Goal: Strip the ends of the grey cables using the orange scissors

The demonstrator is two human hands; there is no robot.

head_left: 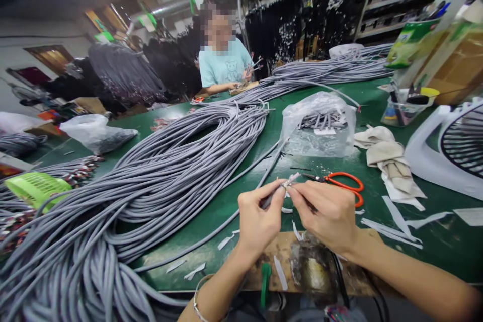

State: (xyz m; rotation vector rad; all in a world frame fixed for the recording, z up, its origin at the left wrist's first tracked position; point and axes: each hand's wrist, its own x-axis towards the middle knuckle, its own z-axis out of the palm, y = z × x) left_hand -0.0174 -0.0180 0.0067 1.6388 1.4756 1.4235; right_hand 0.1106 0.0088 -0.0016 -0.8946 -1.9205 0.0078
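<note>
Between my two hands is the end of a grey cable (268,200), its stripped tip (292,179) pointing up and away. My left hand (260,216) is closed round the cable, thumb and forefinger pinching just below the tip. With fingertips pressed together at the same spot, my right hand (326,211) pinches the stripped end; the fine parts there are too small to make out. Orange-handled scissors (345,179) lie on the green table right behind my right hand. Below my hands is a worn metal fixture (314,269) on a wooden board (277,251).
A big bundle of grey cables (181,161) covers the left and middle of the table. Behind my hands stands a clear plastic bag (320,126) of small grey parts. A white fan (433,151) and folded cloths (392,156) are at right. A person (222,68) sits opposite.
</note>
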